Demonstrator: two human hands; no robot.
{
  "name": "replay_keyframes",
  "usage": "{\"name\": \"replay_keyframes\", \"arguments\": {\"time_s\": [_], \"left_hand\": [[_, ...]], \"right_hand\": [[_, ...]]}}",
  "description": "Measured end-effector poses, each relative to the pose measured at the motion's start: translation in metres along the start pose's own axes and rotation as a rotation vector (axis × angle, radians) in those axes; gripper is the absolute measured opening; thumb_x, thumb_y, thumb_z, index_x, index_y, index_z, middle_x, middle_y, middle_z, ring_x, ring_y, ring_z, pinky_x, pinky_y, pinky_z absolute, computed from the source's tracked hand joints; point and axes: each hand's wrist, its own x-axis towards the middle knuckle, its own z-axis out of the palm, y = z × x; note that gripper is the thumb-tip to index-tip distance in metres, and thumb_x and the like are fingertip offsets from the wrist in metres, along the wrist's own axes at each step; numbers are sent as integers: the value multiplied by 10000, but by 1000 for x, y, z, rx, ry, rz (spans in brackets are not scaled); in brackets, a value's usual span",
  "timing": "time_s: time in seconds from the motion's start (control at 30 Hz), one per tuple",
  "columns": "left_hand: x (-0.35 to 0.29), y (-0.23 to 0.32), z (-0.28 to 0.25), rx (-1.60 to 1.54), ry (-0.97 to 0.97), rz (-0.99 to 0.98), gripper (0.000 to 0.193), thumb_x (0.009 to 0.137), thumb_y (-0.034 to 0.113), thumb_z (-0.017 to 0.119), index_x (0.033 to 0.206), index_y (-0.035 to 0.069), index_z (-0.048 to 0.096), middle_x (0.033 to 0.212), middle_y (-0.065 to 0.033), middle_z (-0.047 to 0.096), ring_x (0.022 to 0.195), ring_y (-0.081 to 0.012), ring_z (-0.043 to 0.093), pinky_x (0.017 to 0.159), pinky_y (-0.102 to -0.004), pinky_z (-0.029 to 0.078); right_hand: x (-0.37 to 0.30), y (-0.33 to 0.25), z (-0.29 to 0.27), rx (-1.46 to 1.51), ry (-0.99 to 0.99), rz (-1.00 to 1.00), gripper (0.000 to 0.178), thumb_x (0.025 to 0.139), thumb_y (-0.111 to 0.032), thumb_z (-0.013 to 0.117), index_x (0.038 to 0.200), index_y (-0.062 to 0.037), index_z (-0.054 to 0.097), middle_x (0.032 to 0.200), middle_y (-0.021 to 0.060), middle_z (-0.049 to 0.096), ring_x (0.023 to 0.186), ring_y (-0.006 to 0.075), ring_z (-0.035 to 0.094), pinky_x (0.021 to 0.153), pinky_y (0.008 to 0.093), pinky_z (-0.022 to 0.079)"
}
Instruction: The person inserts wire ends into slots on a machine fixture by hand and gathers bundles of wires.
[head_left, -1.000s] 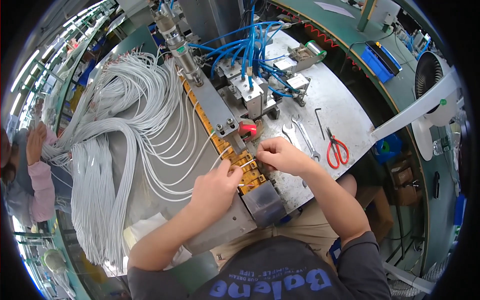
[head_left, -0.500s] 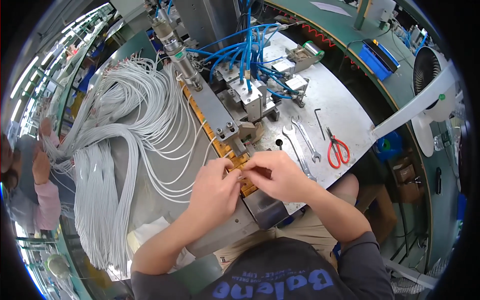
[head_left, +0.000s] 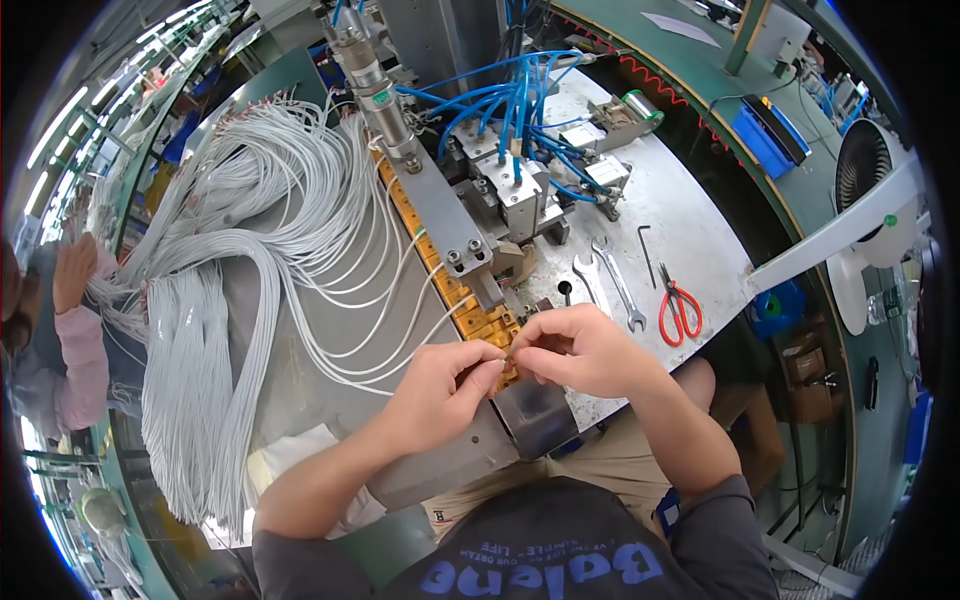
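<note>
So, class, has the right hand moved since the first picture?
Yes: judged against the fixed grey block, the right hand has moved down the view, closer to that block.

The metal worktable (head_left: 705, 235) bears massed white cables (head_left: 185, 380) at left; at right lie 2 wrenches (head_left: 621, 286), 1 hex key (head_left: 646, 254) and 1 pair of red-handled pliers (head_left: 672, 291).

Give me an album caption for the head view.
Left hand and right hand, close together at the yellow fixture blocks, white cables massed leftward.
</note>
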Motion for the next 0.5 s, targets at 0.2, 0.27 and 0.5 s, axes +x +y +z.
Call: {"name": "replay_keyframes", "arguments": {"time_s": [0.2,0.27,0.5], "left_hand": [[0,-4,5,-2,29,17,122,862,69,578,930,-16,633,681,-115,612,541,-156,540,522,-277,424],[1,-5,5,4,28,35,122,858,66,583,932,-16,634,691,-118,617,541,-162,544,525,-278,428],[-3,-11,8,145,126,195,99,850,18,598,919,-44,633,751,-89,633,596,-111,583,547,-235,454]], "right_hand": [[-6,1,5,-132,41,-99,81,845,-42,609,881,30,618,707,17,616,612,50,548,544,198,438],[-5,-1,6,-187,55,-115,78,845,-46,610,870,28,615,703,15,612,609,49,545,539,197,433],[1,2,15,19,105,-15,76,837,-53,620,815,17,599,684,5,595,603,43,539,521,191,417]]}}
